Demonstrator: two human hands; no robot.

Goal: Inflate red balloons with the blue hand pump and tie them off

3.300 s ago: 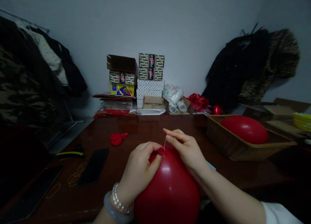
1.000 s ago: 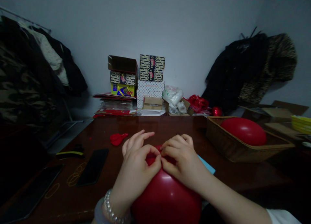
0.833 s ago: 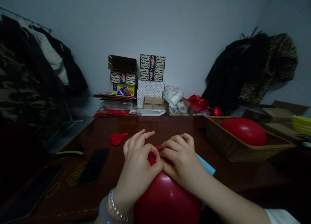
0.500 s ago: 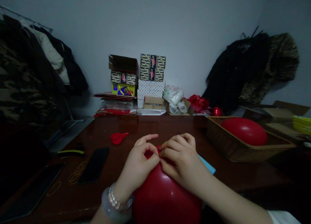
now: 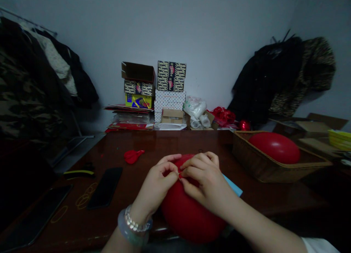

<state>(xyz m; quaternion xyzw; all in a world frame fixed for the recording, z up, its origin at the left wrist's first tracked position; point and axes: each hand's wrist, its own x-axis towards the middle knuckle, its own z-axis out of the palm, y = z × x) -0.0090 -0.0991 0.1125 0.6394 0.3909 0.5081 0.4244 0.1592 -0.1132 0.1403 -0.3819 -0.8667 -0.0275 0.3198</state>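
Note:
An inflated red balloon (image 5: 192, 212) sits at the near table edge, its neck pointing up between my two hands. My left hand (image 5: 161, 179), with bracelets at the wrist, is closed in a pinch of thumb and forefinger at the neck. From the other side, my right hand (image 5: 204, 179) curls over the balloon, fingertips closed on the neck. A thin pale band, perhaps rubber, shows at the pinch, though the fingers mostly hide it. Left of my hands lies a flat, uninflated red balloon (image 5: 133, 156).
A wicker basket (image 5: 263, 172) holds another inflated balloon (image 5: 274, 147) on the right. Leftward lie a black phone (image 5: 105, 188), rubber bands (image 5: 85, 197), a dark tablet-like slab (image 5: 41, 212) and a yellow-edged item (image 5: 79, 172). A blue item (image 5: 233, 185) shows behind my right hand. Boxes (image 5: 170, 103) stand at the back.
The balloon has tipped and turned beneath my hands, its bulk moving right and up, with red now showing behind the fingers. Both hands keep their pinch at the neck.

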